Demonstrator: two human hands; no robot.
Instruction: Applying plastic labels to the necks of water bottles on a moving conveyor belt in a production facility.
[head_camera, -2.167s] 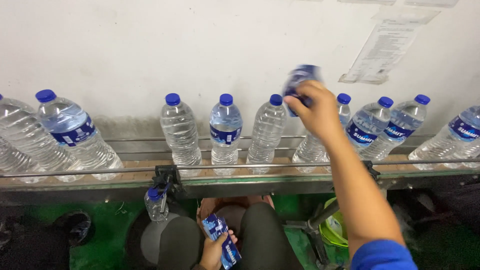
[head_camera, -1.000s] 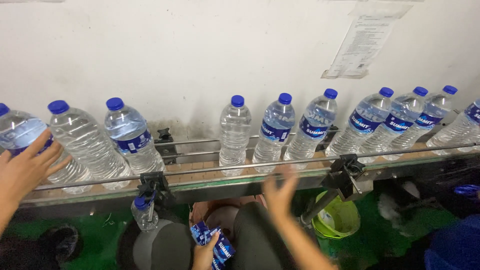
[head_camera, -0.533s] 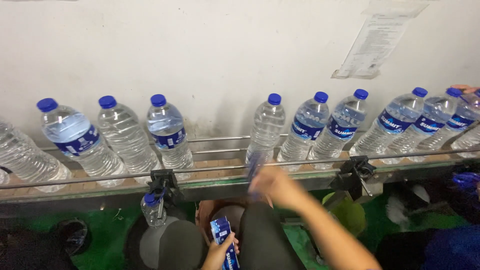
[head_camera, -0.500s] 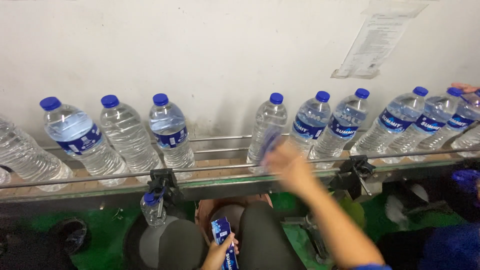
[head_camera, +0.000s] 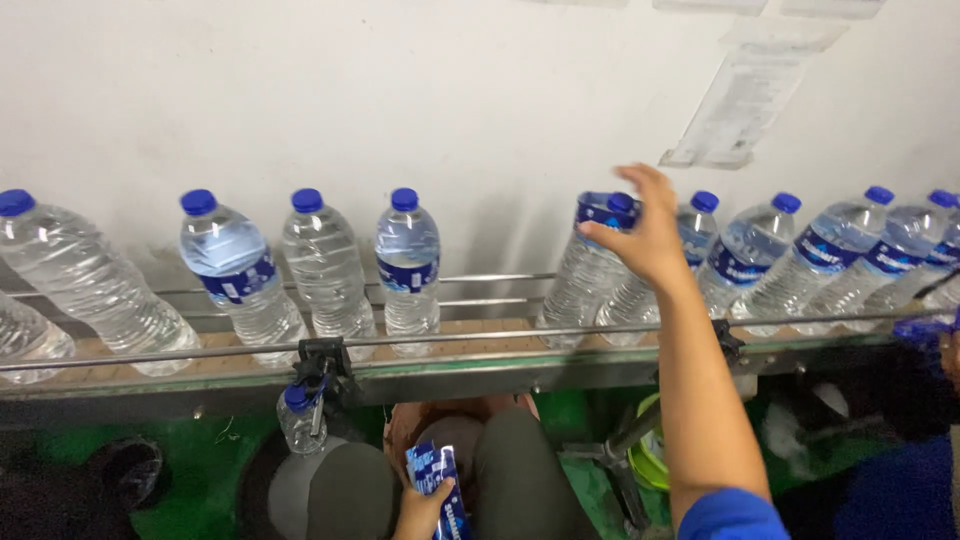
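My right hand (head_camera: 645, 235) is up now, fingers slipping a blue label (head_camera: 600, 210) over a bottle (head_camera: 580, 280) packed tight against its neighbours; left hand (head_camera: 425, 505) grips the label stack (head_camera: 438, 480).

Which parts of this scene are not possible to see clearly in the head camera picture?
- Head view: the right hand covers the neck of one bottle, so how far the blue label sleeve sits over the bottle cannot be told.
- Head view: the stack of blue labels in the left hand is cut off by the bottom edge; their number is unclear.
- Head view: the paper sheet on the wall is too blurred to read.
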